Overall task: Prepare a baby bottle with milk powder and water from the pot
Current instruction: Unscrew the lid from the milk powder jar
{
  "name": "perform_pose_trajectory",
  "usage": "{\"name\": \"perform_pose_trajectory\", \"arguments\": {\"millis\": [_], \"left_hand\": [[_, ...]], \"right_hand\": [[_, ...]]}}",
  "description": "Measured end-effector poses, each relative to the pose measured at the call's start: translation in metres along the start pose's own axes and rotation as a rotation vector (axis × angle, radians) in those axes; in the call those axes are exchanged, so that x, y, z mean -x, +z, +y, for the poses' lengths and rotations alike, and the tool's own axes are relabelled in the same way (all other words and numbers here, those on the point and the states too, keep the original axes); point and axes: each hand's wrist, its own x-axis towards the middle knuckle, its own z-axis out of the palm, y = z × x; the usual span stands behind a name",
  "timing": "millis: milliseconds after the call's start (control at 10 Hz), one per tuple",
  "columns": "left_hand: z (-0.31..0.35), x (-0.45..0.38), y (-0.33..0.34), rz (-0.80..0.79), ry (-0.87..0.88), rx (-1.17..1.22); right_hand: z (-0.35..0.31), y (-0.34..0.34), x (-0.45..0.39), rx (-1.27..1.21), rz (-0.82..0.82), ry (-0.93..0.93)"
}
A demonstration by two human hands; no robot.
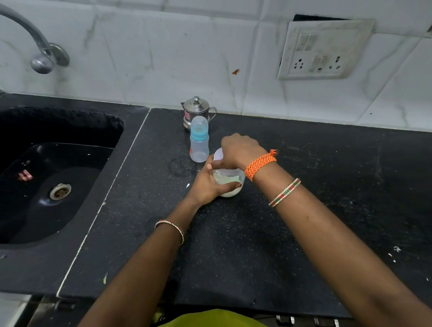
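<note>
Head view: my left hand (pixel 210 181) grips tub (pixel 230 181) of milk powder on counter (pixel 307 218), steadying it. My right hand (pixel 239 150) bent down over tub mouth, fingers curled inside; what they pinch, cannot tell. Bottle (pixel 199 143), capped, just beyond left hand; pot (pixel 196 111) behind bottle.
</note>
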Motion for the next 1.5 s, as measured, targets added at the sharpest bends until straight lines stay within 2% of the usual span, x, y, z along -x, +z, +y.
{"name": "perform_pose_trajectory", "arguments": {"millis": [200, 400, 600, 900, 1000, 1100, 1200, 1300, 1400, 1500], "left_hand": [[0.003, -0.003, 0.0, -0.028, 0.007, -0.033], [0.0, -0.011, 0.006, -0.024, 0.012, 0.013], [0.004, -0.039, 0.016, -0.045, 0.032, 0.005], [0.01, -0.071, 0.02, -0.081, 0.019, -0.022], [0.013, -0.071, 0.018, -0.122, -0.002, -0.051], [0.016, -0.068, 0.017, -0.123, -0.061, -0.072], [0.013, -0.059, 0.014, -0.089, -0.107, -0.088], [0.0, -0.041, 0.007, -0.063, -0.141, -0.061], [-0.013, -0.022, 0.003, 0.008, -0.171, 0.011], [-0.018, -0.008, 0.0, 0.113, -0.2, 0.06]], "right_hand": [[0.005, -0.006, -0.012, 0.002, -0.259, -0.14], [0.01, -0.002, -0.008, 0.056, -0.155, 0.025], [0.024, -0.01, -0.019, -0.093, -0.121, 0.034], [0.035, 0.012, -0.022, -0.229, 0.206, 0.101], [0.028, 0.024, -0.008, -0.429, 0.356, 0.197], [0.024, 0.044, 0.008, -0.641, 0.581, 0.236], [0.023, 0.073, 0.027, -0.641, 0.758, 0.314], [0.024, 0.106, 0.038, -0.559, 0.792, 0.435], [0.023, 0.134, 0.042, -0.684, 0.716, 0.383], [0.018, 0.148, 0.044, -0.855, 0.725, 0.329]]}}
